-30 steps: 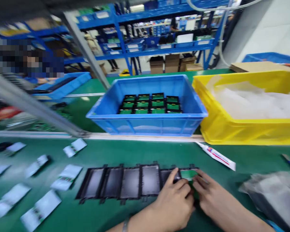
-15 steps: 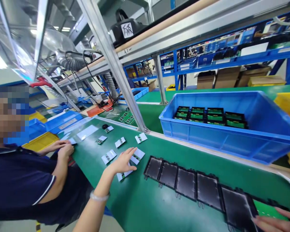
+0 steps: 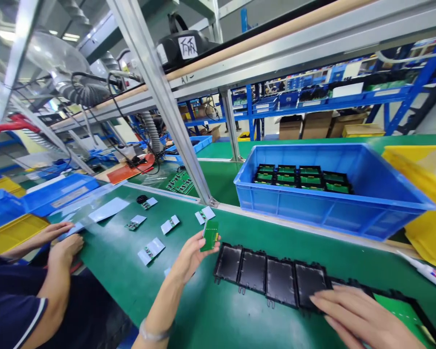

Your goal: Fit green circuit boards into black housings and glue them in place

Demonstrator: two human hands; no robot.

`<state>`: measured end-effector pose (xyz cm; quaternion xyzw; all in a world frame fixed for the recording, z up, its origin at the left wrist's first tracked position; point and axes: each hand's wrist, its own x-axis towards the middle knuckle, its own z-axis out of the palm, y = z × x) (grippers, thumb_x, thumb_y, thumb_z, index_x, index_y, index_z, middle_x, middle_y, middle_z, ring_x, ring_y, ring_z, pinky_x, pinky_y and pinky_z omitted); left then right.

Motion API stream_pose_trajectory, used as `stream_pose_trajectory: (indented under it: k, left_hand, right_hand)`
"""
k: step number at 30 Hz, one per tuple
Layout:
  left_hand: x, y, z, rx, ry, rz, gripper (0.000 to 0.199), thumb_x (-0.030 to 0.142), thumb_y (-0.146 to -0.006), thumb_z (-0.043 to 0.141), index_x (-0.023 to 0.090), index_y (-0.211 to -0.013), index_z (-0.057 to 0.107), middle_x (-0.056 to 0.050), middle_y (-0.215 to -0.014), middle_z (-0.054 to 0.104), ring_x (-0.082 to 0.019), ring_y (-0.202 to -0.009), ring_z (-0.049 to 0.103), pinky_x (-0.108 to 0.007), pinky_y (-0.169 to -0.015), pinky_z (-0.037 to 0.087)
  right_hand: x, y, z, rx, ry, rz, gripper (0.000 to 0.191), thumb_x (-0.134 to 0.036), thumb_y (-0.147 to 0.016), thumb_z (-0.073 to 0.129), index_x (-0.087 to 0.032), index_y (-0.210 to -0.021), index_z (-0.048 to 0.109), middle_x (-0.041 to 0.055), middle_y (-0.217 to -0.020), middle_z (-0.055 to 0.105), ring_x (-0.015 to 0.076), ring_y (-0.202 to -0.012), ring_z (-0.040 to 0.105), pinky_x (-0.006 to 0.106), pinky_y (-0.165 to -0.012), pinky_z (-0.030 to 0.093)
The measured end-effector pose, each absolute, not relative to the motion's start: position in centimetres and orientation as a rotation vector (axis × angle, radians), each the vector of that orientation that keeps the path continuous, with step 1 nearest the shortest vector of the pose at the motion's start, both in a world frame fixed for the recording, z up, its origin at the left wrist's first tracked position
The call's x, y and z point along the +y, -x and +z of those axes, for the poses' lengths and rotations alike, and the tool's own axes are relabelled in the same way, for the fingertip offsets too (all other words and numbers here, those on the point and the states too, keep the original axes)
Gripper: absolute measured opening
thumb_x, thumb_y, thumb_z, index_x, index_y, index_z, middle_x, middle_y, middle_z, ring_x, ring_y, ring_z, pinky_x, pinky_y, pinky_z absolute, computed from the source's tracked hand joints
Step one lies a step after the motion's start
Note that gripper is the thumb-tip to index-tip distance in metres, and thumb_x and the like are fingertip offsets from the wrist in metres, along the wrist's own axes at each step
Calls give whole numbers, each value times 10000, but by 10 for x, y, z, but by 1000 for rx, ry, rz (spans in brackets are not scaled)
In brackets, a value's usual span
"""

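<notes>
My left hand (image 3: 191, 259) grips a small green circuit board (image 3: 210, 236) by its edge, raised above the green tabletop. To its right runs a row of shallow black plastic cases (image 3: 254, 269). My right hand (image 3: 363, 312) reaches over the row with fingers stretched out, its fingertips at the fourth case (image 3: 310, 283); whether they touch is unclear. A larger green board (image 3: 397, 310) sits in the case at the right end, partly behind that hand. Several small boards with pale white-blue pieces (image 3: 151, 250) lie left of my left hand.
Behind the row stands a blue bin (image 3: 323, 213) with several black-framed green boards inside. A white tube (image 3: 427, 271) lies at the right, near a yellow bin (image 3: 428, 232). A metal post (image 3: 174, 111) rises from the bench. At left, a co-worker's hands (image 3: 63, 242) rest at the table edge.
My left hand has picked up a circuit board from the small pieces and lifted it. My right hand has moved left from the end case over the row. The view has shifted right.
</notes>
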<state>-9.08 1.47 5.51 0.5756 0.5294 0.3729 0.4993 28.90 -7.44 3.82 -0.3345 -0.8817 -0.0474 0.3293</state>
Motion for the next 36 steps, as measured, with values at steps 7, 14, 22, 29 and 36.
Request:
stream_pose_trajectory:
  k: [7, 14, 22, 29, 36]
  left_hand:
    - [-29, -4, 57, 595, -1015, 770, 504, 479, -818, 607, 112, -1161, 644, -187, -1140, 697, -330, -1011, 694, -485, -886, 553]
    - [-32, -63, 55, 233, -784, 610, 404, 243, -902, 647, 222, -1303, 598, -88, -1294, 636, -224, -1176, 612, -388, -1027, 474]
    - [-22, -108, 60, 265, -840, 585, 507, 143, -902, 577, 317, -1374, 515, -56, -1432, 518, -269, -1317, 480, -515, -1080, 405]
    - [-36, -115, 86, 372, -1288, 646, 830, 98, -819, 519, 360, -1526, 173, 20, -1603, 199, -245, -1473, 138, -500, -1162, 247]
    - [-74, -117, 134, 529, -1960, 680, 724, 249, -939, 479, 391, -1534, 92, 75, -1603, 176, -270, -1456, 214, -454, -1169, 301]
  right_hand:
    - [-66, -232, 67, -1960, 1045, 267, 113, -176, -921, 535, -211, -1002, 606, 41, -881, 628, 148, -792, 633, 226, -691, 533]
    - [-69, -265, 55, -1898, 1057, 327, 172, -151, -912, 566, -201, -1076, 573, 62, -978, 606, 154, -898, 606, 248, -772, 529]
    - [-68, -311, 54, -2051, 1121, -99, 218, -127, -943, 528, -141, -1155, 577, 109, -1007, 645, 179, -911, 616, 305, -757, 548]
    - [-60, -318, 47, -1756, 993, -137, 321, -39, -856, 624, -170, -1149, 643, 88, -1008, 676, 168, -939, 657, 260, -814, 562]
    - [-44, -307, 58, -1421, 898, -6, 260, -97, -856, 651, -232, -1077, 646, 47, -968, 669, 148, -886, 667, 234, -771, 566]
